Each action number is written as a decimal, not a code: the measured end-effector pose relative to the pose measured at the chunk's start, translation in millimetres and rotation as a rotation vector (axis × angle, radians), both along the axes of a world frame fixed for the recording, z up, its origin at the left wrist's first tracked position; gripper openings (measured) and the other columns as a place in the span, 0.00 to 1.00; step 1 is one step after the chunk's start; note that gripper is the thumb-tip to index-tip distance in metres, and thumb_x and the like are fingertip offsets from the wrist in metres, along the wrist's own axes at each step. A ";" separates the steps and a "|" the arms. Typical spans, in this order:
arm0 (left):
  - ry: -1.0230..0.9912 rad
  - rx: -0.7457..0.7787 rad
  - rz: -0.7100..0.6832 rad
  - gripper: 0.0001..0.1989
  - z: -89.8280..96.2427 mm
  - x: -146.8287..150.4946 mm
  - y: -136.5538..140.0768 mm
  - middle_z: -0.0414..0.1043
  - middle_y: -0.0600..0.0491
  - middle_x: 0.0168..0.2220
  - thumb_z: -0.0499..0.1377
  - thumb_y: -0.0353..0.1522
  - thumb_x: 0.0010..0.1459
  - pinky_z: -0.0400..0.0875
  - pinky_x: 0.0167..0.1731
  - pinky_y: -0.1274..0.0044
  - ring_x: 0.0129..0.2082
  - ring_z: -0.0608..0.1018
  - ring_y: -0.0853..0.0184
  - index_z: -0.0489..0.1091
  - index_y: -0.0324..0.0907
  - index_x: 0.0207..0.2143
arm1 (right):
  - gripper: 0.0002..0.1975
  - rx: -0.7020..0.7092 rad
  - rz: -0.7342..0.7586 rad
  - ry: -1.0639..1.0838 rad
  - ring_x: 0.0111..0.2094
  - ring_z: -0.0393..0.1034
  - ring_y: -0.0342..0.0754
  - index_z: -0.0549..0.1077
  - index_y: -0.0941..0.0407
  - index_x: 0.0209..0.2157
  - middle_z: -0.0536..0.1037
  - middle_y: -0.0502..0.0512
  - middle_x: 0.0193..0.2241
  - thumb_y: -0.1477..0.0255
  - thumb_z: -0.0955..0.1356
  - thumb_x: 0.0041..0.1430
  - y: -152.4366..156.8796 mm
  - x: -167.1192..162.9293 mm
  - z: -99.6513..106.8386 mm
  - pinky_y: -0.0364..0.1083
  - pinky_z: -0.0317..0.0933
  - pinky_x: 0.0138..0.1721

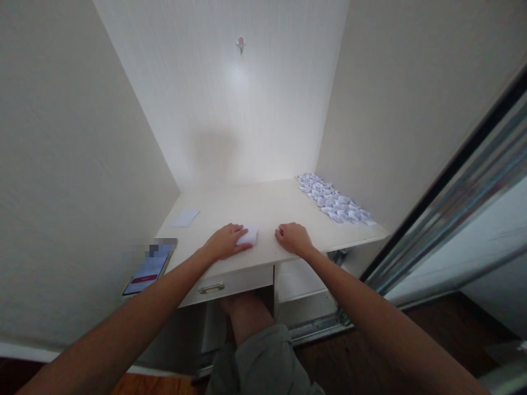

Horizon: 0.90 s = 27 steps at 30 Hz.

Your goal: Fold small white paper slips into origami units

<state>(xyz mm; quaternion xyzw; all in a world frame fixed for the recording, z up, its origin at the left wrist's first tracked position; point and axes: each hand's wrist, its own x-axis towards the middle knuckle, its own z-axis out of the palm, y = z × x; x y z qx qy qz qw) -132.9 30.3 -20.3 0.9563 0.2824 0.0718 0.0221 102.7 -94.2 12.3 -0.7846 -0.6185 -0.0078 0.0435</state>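
My left hand (225, 241) rests on the white desk (242, 200) near its front edge. Its fingers lie over a small white piece of paper (252, 235), with the thumb along the near side. To the right, my right hand (293, 238) is closed with the fingers curled in, also on the desk top and apart from the paper. Whatever it may hold is hidden. Another flat white sheet of paper (186, 218) lies farther left. Along the right side stretches a heap of small folded white paper pieces (335, 203).
A phone (150, 269) with a lit screen leans at the desk's left edge. Under the top is a drawer with a metal handle (211, 288). Walls enclose the desk on the left, back and right. A metal door frame (448, 197) runs along the right.
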 end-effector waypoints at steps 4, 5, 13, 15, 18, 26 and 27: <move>-0.042 0.029 0.105 0.34 -4.0 9.4 9.2 0.70 0.42 0.64 0.47 0.54 0.69 0.61 0.65 0.66 0.64 0.71 0.55 0.69 0.41 0.63 | 0.22 0.023 0.036 0.008 0.44 0.79 0.56 0.81 0.58 0.45 0.84 0.66 0.43 0.65 0.58 0.72 1.5 3.5 -3.5 0.48 0.63 0.42; -0.058 0.037 0.152 0.34 -4.7 12.4 14.5 0.70 0.41 0.64 0.45 0.53 0.69 0.61 0.65 0.65 0.65 0.70 0.54 0.70 0.40 0.62 | 0.22 0.029 0.047 0.008 0.43 0.79 0.56 0.81 0.58 0.44 0.84 0.66 0.42 0.65 0.58 0.72 2.1 4.2 -4.4 0.48 0.63 0.41; -0.139 0.017 0.351 0.35 -11.5 34.9 68.4 0.69 0.38 0.64 0.46 0.53 0.69 0.61 0.64 0.63 0.65 0.70 0.51 0.74 0.37 0.58 | 0.22 0.050 0.136 0.008 0.40 0.79 0.57 0.81 0.57 0.41 0.84 0.65 0.39 0.64 0.58 0.72 10.1 8.3 -13.7 0.49 0.63 0.38; -0.143 0.010 0.341 0.33 -12.5 38.9 80.0 0.68 0.39 0.65 0.49 0.53 0.68 0.59 0.66 0.64 0.66 0.69 0.53 0.74 0.37 0.59 | 0.22 0.055 0.154 0.022 0.39 0.79 0.57 0.80 0.57 0.40 0.83 0.64 0.39 0.65 0.57 0.72 11.0 9.7 -17.0 0.49 0.63 0.37; -0.149 -0.001 0.311 0.32 -12.9 42.8 93.1 0.67 0.42 0.66 0.51 0.52 0.67 0.58 0.67 0.63 0.67 0.68 0.53 0.73 0.40 0.60 | 0.20 0.059 0.181 0.051 0.38 0.79 0.55 0.80 0.56 0.40 0.83 0.63 0.38 0.65 0.58 0.72 9.9 9.8 -21.7 0.48 0.63 0.36; -0.208 -0.047 0.254 0.34 -17.7 36.8 105.6 0.67 0.43 0.66 0.46 0.54 0.68 0.58 0.67 0.62 0.67 0.68 0.53 0.74 0.42 0.60 | 0.12 0.125 0.334 0.371 0.40 0.76 0.53 0.77 0.57 0.45 0.81 0.61 0.41 0.66 0.68 0.65 72.2 5.4 -18.7 0.50 0.67 0.43; -0.217 -0.054 0.252 0.34 -18.3 35.8 106.6 0.68 0.43 0.66 0.46 0.54 0.68 0.58 0.67 0.62 0.67 0.68 0.54 0.74 0.42 0.60 | 0.17 0.143 0.373 0.393 0.44 0.76 0.53 0.75 0.58 0.51 0.79 0.63 0.47 0.67 0.70 0.64 90.9 6.7 -16.9 0.49 0.67 0.46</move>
